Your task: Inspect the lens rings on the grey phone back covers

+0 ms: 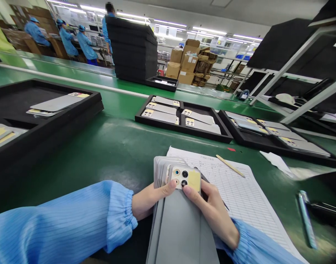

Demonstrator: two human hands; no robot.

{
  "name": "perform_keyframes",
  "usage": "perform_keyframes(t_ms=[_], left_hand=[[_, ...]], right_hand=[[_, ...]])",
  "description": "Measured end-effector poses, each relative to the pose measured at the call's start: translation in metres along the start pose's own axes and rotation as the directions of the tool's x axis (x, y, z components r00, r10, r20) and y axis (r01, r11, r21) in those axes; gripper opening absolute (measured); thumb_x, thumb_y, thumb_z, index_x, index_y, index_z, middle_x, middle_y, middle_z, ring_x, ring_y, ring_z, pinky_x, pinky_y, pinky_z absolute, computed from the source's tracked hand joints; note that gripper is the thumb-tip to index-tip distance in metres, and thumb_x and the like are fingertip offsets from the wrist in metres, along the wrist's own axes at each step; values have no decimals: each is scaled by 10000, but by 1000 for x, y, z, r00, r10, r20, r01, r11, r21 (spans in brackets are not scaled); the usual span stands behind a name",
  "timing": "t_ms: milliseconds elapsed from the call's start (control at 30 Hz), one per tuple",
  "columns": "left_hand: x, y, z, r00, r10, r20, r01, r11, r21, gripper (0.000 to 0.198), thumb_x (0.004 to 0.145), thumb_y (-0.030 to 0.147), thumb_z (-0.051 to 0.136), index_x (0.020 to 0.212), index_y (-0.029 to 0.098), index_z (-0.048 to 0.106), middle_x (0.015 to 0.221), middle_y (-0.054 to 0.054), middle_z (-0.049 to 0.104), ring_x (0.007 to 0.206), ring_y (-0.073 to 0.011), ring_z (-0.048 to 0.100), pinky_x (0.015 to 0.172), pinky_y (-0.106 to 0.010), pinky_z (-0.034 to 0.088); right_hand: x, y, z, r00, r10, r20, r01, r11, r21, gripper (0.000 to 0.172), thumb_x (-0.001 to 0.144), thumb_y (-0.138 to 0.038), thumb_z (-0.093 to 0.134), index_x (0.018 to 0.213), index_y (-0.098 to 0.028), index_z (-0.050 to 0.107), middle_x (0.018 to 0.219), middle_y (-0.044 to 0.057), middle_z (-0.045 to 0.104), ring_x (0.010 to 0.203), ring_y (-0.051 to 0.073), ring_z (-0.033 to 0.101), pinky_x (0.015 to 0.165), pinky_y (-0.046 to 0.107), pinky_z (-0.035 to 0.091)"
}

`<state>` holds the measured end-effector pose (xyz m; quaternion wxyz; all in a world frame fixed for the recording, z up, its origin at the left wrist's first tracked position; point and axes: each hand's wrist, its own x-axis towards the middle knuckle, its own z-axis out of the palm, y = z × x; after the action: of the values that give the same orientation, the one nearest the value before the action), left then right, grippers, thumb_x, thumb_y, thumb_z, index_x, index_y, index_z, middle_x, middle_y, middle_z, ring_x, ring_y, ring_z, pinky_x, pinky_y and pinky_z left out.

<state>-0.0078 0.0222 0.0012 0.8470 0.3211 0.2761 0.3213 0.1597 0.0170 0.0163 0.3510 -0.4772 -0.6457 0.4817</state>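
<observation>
A stack of grey phone back covers point(181, 223) rises from the bottom edge, between my two hands. The top cover has a camera cut-out with round lens rings and a yellow film patch. My left hand point(150, 196) grips the stack from the left, its thumb lying beside the lens rings. From the right, my right hand point(214, 205) closes on the same stack, with its thumb just under the lenses. The fingers beneath the covers are hidden. Under and behind the stack lies a printed form point(239, 190), with a dark pen partly covered by my right hand.
Black foam trays with more covers stand at the left point(82, 110), centre point(228, 137) and right point(267, 145) of the green table point(112, 146). A wooden stick point(230, 165) rests on the form. Tall stacked black trays point(129, 51) stand behind. Several people work farther back.
</observation>
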Motion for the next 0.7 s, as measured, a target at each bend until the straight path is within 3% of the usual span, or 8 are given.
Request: perform_keyframes(t_ms=[100, 233, 333, 433, 567, 700], left_hand=[[-1, 1, 0, 988, -120, -97, 111, 990, -92, 578, 693, 500, 575, 1107, 97, 564, 981, -127, 673, 956, -250, 596, 882, -347, 415], [-1, 1, -1, 988, -97, -119, 82, 989, -123, 467, 681, 406, 592, 1027, 93, 612, 830, -103, 705, 856, -236, 627, 770, -308, 452], [-1, 0, -2, 991, -57, -118, 45, 993, -105, 444, 684, 358, 587, 1046, 102, 602, 864, -106, 700, 811, -229, 635, 767, -328, 454], [0, 1, -3, 993, -7, -119, -4, 996, -90, 433, 699, 345, 562, 1054, 100, 601, 910, -120, 690, 810, -232, 632, 760, -342, 460], [-2, 3, -1, 998, 59, -23, -59, 998, -34, 433, 697, 381, 547, 952, 46, 647, 874, -147, 690, 752, -226, 630, 691, -318, 484], [-5, 2, 0, 999, 37, 27, -37, 999, -10, 401, 683, 381, 579, 932, 77, 658, 866, -123, 696, 736, -207, 635, 665, -294, 492]], right_hand=[[1, 0, -2, 999, 43, 0, -43, 996, 81, 294, 842, -359, 491, 1034, -179, 624, 981, 44, 665, 824, 198, 597, 697, 266, 454], [3, 2, -6, 993, 101, -56, -82, 960, 266, 279, 828, -350, 515, 997, -169, 643, 987, 55, 671, 875, 222, 606, 682, 261, 470], [6, 0, -16, 970, 175, -169, -92, 906, 413, 255, 781, -343, 565, 935, -163, 659, 824, 56, 702, 687, 213, 644, 507, 245, 470], [9, -6, -31, 904, 226, -364, -25, 877, 480, 210, 730, -318, 608, 880, -181, 663, 652, 29, 688, 483, 180, 609, 386, 235, 439], [12, -12, -51, 810, 136, -571, 124, 911, 393, 198, 753, -282, 580, 937, -250, 648, 748, -6, 691, 534, 148, 618, 442, 218, 488], [13, -11, -55, 842, -20, -538, 139, 974, 181, 486, 791, -266, 554, 1248, -360, 418, 1021, -22, 654, 750, 172, 650, 573, 237, 523]])
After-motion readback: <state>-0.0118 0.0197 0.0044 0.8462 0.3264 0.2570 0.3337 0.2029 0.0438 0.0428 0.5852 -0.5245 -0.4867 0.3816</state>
